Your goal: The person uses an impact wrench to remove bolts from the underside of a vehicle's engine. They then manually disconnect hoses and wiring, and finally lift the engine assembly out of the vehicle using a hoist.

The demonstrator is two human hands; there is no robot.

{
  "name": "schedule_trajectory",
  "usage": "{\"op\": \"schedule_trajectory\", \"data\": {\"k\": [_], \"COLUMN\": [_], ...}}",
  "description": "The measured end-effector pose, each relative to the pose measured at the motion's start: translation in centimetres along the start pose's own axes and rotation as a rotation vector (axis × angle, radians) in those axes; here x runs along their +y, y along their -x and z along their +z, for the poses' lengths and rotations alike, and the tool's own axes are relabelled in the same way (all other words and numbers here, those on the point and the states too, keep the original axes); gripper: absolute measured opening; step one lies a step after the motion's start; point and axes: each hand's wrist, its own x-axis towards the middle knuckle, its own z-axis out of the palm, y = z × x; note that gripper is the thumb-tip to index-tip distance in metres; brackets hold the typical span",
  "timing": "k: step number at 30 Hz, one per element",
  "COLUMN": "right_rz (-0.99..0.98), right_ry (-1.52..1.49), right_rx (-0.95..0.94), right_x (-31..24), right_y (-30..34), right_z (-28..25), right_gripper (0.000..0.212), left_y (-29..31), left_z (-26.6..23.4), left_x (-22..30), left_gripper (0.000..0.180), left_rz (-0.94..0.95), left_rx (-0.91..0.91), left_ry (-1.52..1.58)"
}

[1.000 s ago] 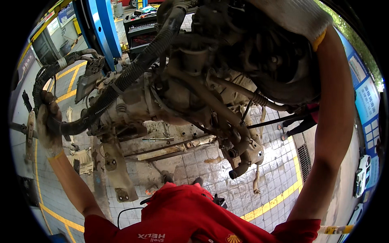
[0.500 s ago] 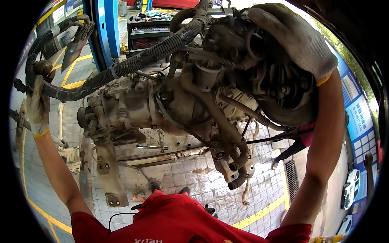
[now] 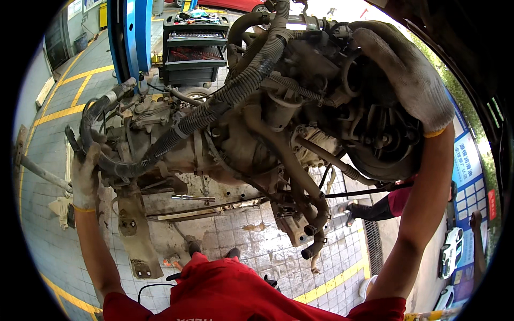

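In front of me hangs or stands a dirty engine (image 3: pixel 313 61), with its gearbox (image 3: pixel 241 142) extending to the left. A thick black corrugated wiring harness (image 3: pixel 198 119) runs down across it from the top. My left hand (image 3: pixel 85 179), in a greyish knit glove, is closed around the looped left end of that harness, beside the gearbox's far left end. My right hand (image 3: pixel 415 80), gloved too, lies over the engine's upper right side with its fingers stretched out, above a round pulley area (image 3: pixel 383 136). Its fingertips are partly hidden against the dark parts.
A metal bracket (image 3: pixel 134 230) hangs down at left, and curved hoses (image 3: pixel 317 216) hang below the engine. A bar-shaped tool (image 3: pixel 193 198) lies beneath the gearbox. Behind stand a blue post (image 3: pixel 131 37) and a tool cart (image 3: pixel 194 72). Another person's leg (image 3: pixel 375 209) shows at right.
My left hand has moved right and down with the harness end, so the loop now lies lower across the gearbox. The right hand stays on the engine. The view has shifted slightly.
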Motion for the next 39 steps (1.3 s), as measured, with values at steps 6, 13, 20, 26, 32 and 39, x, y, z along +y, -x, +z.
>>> {"op": "schedule_trajectory", "data": {"k": [6, 13, 20, 26, 32, 39], "right_rz": [0.052, 0.053, 0.711, 0.188, 0.155, 0.174], "right_ry": [0.024, 0.22, -0.527, 0.325, 0.287, 0.303], "right_rx": [-0.037, 0.006, 0.155, 0.047, 0.1, 0.16], "right_x": [-0.9, -0.7, -3.0, -2.0, -1.9, -1.8], "right_y": [-0.4, 0.4, 1.5, 4.9, 5.0, 4.5], "right_z": [-0.5, -0.7, -2.1, -1.7, -1.0, -0.8], "right_gripper": [0.048, 0.048, 0.045, 0.068, 0.071, 0.06], "left_y": [1.9, 3.3, 4.8, 5.7, 2.4, 0.8], "left_z": [0.0, 2.5, 4.5, 12.5, 25.9, 33.0], "left_x": [-1.6, 1.9, 5.8, 11.1, 15.9, 16.9], "left_gripper": [0.054, 0.056, 0.041, 0.039, 0.04, 0.007], "left_rz": [-0.075, -0.05, 0.188, 0.787, 1.327, 1.26], "left_rx": [0.127, 0.205, 0.433, -0.058, -0.121, 0.003], "left_ry": [-0.514, -1.188, -0.735, -0.477, -0.73, -0.91]}}
